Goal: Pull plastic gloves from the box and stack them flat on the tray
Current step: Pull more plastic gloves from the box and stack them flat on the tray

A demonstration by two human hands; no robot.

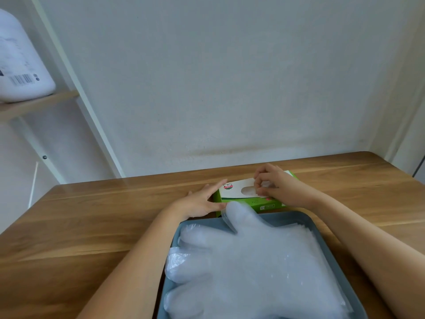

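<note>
A green and white glove box (236, 194) lies on the wooden table just behind the tray. My left hand (202, 200) rests against the box's left end with straight fingers, steadying it. My right hand (273, 185) is over the oval opening in the box's top, and its fingertips pinch the clear plastic glove (265, 184) that sticks out there. A grey-blue tray (322, 229) sits in front of me with a flat stack of translucent gloves (248, 261) on it. The stack's thumb part hangs over the tray's far rim toward the box.
The wooden table (92, 226) stretches left and right of the tray, with a white wall right behind it. At the upper left, a shelf (34, 104) carries a large white container (20, 65).
</note>
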